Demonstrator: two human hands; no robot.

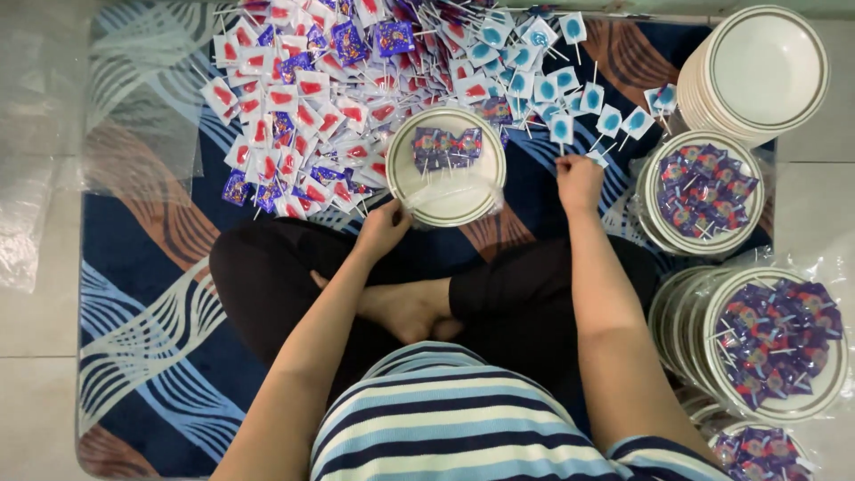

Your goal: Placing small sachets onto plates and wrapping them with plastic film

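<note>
Person sits cross-legged on a blue patterned mat [151,294], striped shirt at the bottom edge, bare foot [405,307] between the knees. Left hand [385,227] grips the near-left rim of a white plate [445,191], fingers curled on its edge at about 8 o'clock of the plate. The plate is round, white with a thin dark ring near the rim, inside a clear plastic bag; a few purple-wrapped lollipops [448,145] lie on its far half, sticks pointing toward the person. It sits just beyond the knees, centre of view. Right hand [579,178] is at 3 o'clock of the plate, well clear of it, fingertips pinched on the stick of a blue-wrapped lollipop [561,130] at 11 o'clock of that hand. Further right, at 3 to 5 o'clock of the view, bagged plates filled with purple lollipops [704,191] stand in stacks. At 1 o'clock, a stack of empty white plates [757,71]. Beyond the held plate, across the top, a big loose pile: red-wrapped lollipops [303,116] at 11 o'clock, blue ones toward 1 o'clock, some purple mixed in. Clear plastic bags [134,98] lie at 10 o'clock on the mat edge.
</note>
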